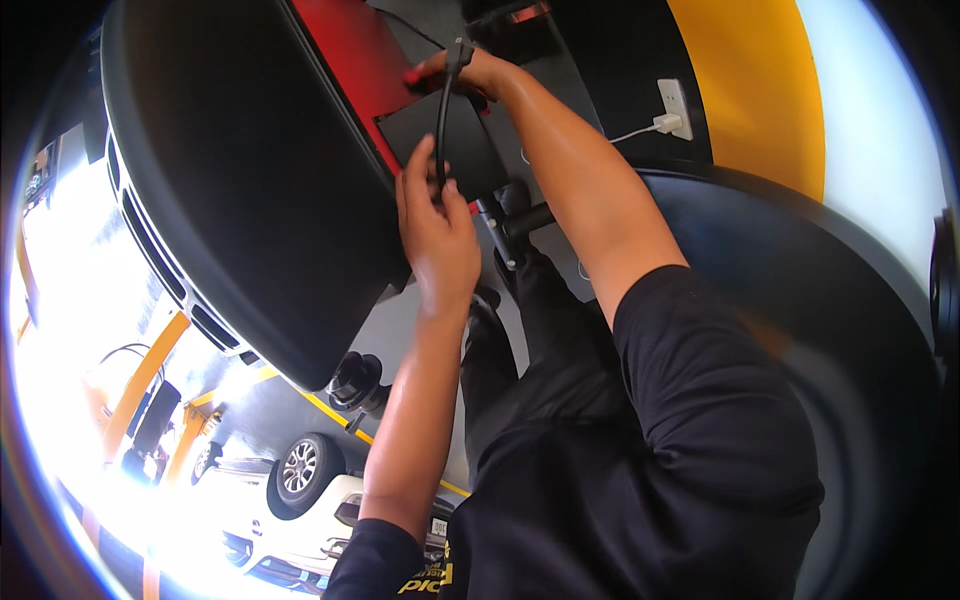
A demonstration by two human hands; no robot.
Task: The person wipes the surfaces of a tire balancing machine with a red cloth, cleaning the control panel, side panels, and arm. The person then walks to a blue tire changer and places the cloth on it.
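Note:
A bent black cable [443, 130] with a thick connector at its upper end stands between my hands. My left hand [440, 250] is closed around its lower part, thumb on one side and fingers on the other. Farther up, my right hand [480, 75] reaches behind the connector, curled at the upper edge of a dark flat panel [440, 135]. The cable and connector partly cover its fingers, so what they grip is hidden. The panel adjoins a red machine body [350, 50]. A black rod-like bracket [497, 235] sits just below the panel.
A large black curved hood [250, 180] fills the left side. A black rounded surface [760, 230] curves along the right. A white plug sits in a wall outlet [675, 108], its cord trailing left. A black round fitting [355, 380] and a white car [300, 510] are lower left.

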